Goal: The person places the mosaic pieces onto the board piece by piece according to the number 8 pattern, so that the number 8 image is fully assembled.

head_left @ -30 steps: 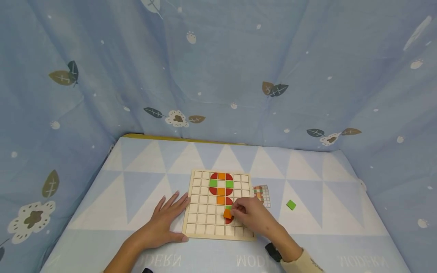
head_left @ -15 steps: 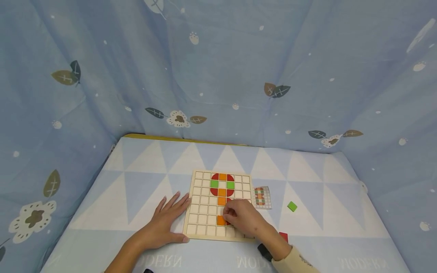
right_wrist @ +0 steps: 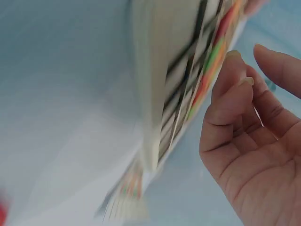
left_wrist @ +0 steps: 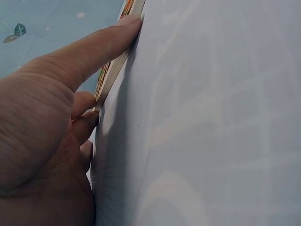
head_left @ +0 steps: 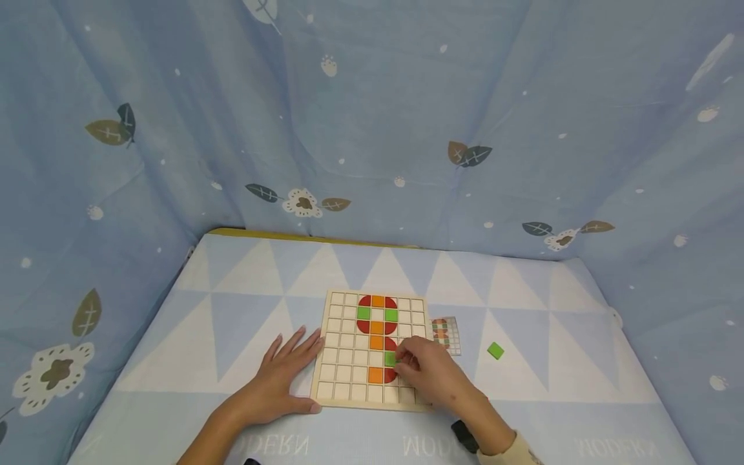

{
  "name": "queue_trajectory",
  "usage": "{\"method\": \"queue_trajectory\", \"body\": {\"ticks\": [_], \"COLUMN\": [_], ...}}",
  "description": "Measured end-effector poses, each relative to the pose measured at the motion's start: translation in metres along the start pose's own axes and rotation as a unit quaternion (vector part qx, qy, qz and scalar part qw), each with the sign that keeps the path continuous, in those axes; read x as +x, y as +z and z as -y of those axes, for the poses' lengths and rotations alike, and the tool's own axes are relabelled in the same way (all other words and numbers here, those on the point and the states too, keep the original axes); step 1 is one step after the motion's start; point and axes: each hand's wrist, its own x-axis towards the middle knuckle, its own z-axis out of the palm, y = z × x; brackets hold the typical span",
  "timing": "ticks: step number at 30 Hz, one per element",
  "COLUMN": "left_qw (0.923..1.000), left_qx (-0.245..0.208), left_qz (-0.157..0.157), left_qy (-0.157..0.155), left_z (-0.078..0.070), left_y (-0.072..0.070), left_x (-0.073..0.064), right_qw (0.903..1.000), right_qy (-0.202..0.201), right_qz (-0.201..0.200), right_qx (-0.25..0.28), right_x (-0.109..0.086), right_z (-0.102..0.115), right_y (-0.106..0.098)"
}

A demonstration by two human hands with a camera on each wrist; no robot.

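Note:
A wooden grid board lies on the table with red, orange and green pieces set in its cells. My left hand rests spread along its left side, with the thumb at the near-left corner. My right hand hovers over the board's right part, fingers bent and nothing visible between them. Just left of its fingertips are a green square tile and a red rounded piece. An orange square tile sits in the cell beside that red piece. In the right wrist view the fingertips stand apart from the board's surface.
A pattern card lies against the board's right side, partly behind my right hand. Farther right is a loose green tile. A red blur shows at the right wrist view's lower left. Blue curtains hang around the table.
My right hand lowered the orange tile into a cell in the lower row, released it and drew back to the right, uncovering the green tile. My left hand has stayed still.

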Motion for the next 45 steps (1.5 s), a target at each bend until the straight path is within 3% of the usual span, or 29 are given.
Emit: {"method": "queue_trajectory", "body": {"ticks": [8, 14, 19, 27, 33, 39, 45], "left_qw": [1.0000, 1.0000, 0.9999, 0.9999, 0.9999, 0.9999, 0.9999], "left_qx": [0.000, -0.002, -0.012, -0.012, -0.011, -0.012, -0.009], "left_qz": [0.004, 0.005, 0.006, 0.007, 0.006, 0.001, 0.001], "left_qy": [-0.006, -0.007, -0.002, 0.002, 0.001, 0.005, 0.006], "left_z": [0.001, 0.002, 0.004, 0.005, 0.004, 0.002, 0.001], "left_y": [0.000, 0.001, 0.001, 0.001, 0.001, 0.000, 0.000], "left_x": [-0.002, -0.001, -0.001, 0.000, 0.000, 0.001, 0.001], "right_qw": [0.9937, 0.9741, 0.9611, 0.9692, 0.9691, 0.9672, 0.9696], "right_qy": [0.099, 0.186, 0.238, 0.218, 0.225, 0.237, 0.242], "right_qz": [-0.041, -0.062, -0.052, -0.068, -0.074, -0.077, -0.036], "right_qx": [-0.034, -0.113, -0.129, -0.090, -0.070, -0.049, -0.015], "right_x": [-0.026, -0.040, -0.049, -0.053, -0.052, -0.058, -0.070], "right_z": [-0.037, -0.075, -0.096, -0.115, -0.119, -0.112, -0.090], "right_y": [-0.048, -0.068, -0.075, -0.077, -0.076, -0.068, -0.063]}}
